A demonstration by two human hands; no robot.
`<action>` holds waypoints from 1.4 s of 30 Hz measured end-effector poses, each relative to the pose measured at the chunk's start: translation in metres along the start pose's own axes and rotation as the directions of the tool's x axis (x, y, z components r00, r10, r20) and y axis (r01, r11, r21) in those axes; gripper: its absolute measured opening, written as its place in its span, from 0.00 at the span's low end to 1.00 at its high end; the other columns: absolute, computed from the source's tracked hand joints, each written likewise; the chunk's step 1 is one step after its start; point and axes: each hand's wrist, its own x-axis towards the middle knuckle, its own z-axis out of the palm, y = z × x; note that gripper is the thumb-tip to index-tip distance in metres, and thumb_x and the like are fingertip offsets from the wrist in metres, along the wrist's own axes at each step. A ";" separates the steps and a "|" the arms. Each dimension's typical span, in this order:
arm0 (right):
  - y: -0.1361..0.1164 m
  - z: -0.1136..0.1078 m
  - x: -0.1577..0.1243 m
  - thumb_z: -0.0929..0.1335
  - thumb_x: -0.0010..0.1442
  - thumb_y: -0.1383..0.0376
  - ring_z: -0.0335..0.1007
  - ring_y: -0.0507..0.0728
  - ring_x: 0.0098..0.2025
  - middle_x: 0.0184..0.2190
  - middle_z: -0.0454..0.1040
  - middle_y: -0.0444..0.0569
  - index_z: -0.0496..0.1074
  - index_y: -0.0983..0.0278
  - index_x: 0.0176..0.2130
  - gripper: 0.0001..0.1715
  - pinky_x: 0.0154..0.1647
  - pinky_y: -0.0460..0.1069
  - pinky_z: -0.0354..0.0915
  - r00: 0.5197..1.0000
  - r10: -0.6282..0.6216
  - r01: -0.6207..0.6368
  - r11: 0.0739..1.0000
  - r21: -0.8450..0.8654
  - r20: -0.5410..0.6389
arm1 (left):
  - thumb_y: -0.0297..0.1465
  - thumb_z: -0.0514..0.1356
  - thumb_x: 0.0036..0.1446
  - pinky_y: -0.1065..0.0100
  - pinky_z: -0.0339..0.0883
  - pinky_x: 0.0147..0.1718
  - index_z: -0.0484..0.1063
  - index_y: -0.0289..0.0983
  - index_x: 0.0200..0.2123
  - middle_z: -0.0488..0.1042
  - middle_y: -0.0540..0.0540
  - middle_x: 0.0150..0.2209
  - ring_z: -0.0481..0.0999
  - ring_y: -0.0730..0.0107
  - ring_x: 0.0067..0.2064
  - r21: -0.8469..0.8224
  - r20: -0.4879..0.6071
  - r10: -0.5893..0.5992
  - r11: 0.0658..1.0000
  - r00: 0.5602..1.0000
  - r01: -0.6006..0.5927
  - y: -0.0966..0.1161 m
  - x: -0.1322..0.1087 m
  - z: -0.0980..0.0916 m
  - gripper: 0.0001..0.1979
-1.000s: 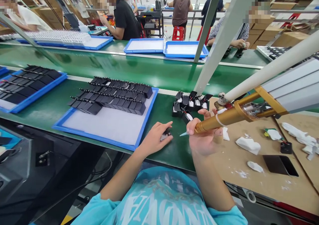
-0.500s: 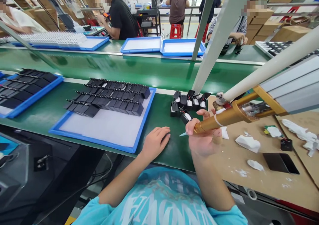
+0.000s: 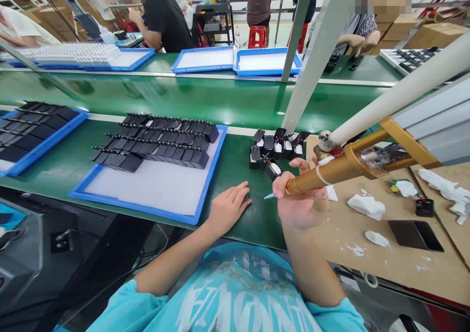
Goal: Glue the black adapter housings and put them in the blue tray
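Note:
My right hand (image 3: pixel 299 204) is wrapped round a gold-coloured glue dispensing gun (image 3: pixel 312 177). Its pale teal nozzle (image 3: pixel 270 196) points left over the green bench. My left hand (image 3: pixel 228 208) rests low on the bench with its fingers curled together. A small dark piece shows at its fingertips, mostly hidden beneath them, so its kind cannot be made out. Just beyond the nozzle stands a cluster of open black boxes (image 3: pixel 270 143) with white inside and raised flaps; the nearest black box (image 3: pixel 273 169) lies tilted, with thin wires showing.
Left of my hands, a blue-rimmed tray (image 3: pixel 200 209) carries rows of black boxes (image 3: pixel 165 141); another tray (image 3: pixel 47 141) lies farther left. A slanted metal post (image 3: pixel 312 72) rises behind the cluster. White scraps (image 3: pixel 366 207) litter the cardboard (image 3: pixel 341 244) at right. Co-workers sit across the line.
The view has shifted slightly. My left hand has turned a little, its fingertips lower and the dark piece showing slightly more. The right hand keeps its hold on the dispensing gun.

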 end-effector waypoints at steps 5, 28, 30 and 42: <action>-0.002 0.003 0.000 0.62 0.58 0.54 0.65 0.48 0.18 0.42 0.69 0.42 0.63 0.53 0.43 0.13 0.19 0.51 0.58 1.000 0.009 -0.008 0.999 0.034 -0.004 | 0.33 0.55 0.65 0.62 0.73 0.43 0.70 0.40 0.49 0.74 0.42 0.55 0.80 0.62 0.44 -0.020 -0.025 -0.008 1.000 1.000 0.008 0.000 -0.002 0.003 0.11; 0.001 -0.001 0.004 0.64 0.53 0.50 0.62 0.49 0.16 0.42 0.71 0.43 0.69 0.53 0.41 0.17 0.17 0.51 0.57 0.997 -0.023 0.022 1.000 -0.022 -0.080 | 0.51 0.53 0.60 0.72 0.65 0.17 0.60 0.43 0.57 0.71 0.47 0.33 0.74 0.70 0.27 -0.869 0.494 -0.377 -0.172 0.783 0.464 -0.032 -0.010 -0.048 0.27; -0.003 0.001 0.003 0.64 0.52 0.51 0.61 0.50 0.16 0.41 0.72 0.42 0.71 0.51 0.41 0.17 0.18 0.52 0.55 0.994 0.004 -0.007 1.000 -0.023 -0.105 | 0.48 0.55 0.60 0.70 0.69 0.24 0.58 0.43 0.59 0.71 0.46 0.37 0.75 0.68 0.32 -0.869 0.419 -0.444 0.057 0.792 0.492 -0.051 -0.016 -0.059 0.27; -0.005 0.006 0.001 0.66 0.50 0.49 0.57 0.52 0.17 0.41 0.70 0.44 0.73 0.48 0.38 0.15 0.21 0.55 0.53 0.983 0.055 -0.068 0.995 -0.069 -0.174 | 0.38 0.56 0.60 0.50 0.57 0.47 0.63 0.35 0.60 0.69 0.33 0.46 0.63 0.44 0.49 0.603 -0.163 -0.497 0.634 0.853 0.484 -0.225 -0.040 -0.136 0.26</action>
